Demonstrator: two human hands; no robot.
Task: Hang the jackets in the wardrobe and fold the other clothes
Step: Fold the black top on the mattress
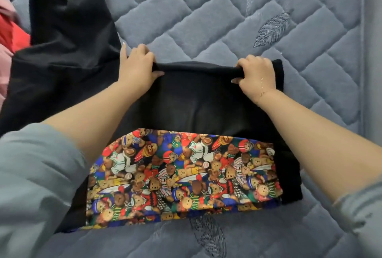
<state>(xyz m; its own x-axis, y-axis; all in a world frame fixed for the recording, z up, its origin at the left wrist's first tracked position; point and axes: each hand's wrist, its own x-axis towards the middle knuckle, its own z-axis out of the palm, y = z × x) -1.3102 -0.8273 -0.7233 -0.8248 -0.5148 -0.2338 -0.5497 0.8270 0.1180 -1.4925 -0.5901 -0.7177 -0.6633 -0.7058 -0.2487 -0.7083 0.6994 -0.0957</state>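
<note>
black coat [62,67] beside, red cloth [12,32] left

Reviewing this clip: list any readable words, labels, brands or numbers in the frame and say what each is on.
None can be read.
Teddy-bear print panel on the black garment: pictures only; any marks on the bears' outfits are too small and blurred.
Grey quilted bedcover: stitched feather motifs, no lettering.

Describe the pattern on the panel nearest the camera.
Dense multicoloured teddy bears on the printed panel; head view.
</note>
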